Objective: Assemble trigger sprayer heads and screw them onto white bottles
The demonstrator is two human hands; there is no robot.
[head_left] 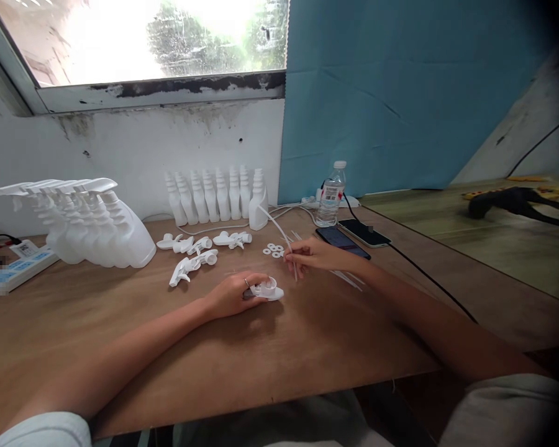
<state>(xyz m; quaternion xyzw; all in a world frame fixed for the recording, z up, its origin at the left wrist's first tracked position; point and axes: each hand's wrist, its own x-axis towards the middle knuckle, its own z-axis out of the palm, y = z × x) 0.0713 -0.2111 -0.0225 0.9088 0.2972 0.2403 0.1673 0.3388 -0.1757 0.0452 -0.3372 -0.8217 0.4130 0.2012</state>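
My left hand (236,293), with a ring on one finger, is closed around a white plastic spray head (271,289) low over the brown table (242,360). Just up and to the right of it, my right hand (302,254) pinches a thin white tube (281,228), which slants up to the left. Small white washers (274,248) lie beside the right fingertips. More thin tubes (349,279) rest under and behind the right forearm. Several white trigger spray heads (193,266) lie left of centre.
White bottles (207,195) stand in a row by the wall, with one bottle (258,208) nearer. Bottles with spray heads (97,230) stand at left, beside a power strip (18,273). A water bottle (330,197), two phones (364,233) and a black cable (431,282) are at right.
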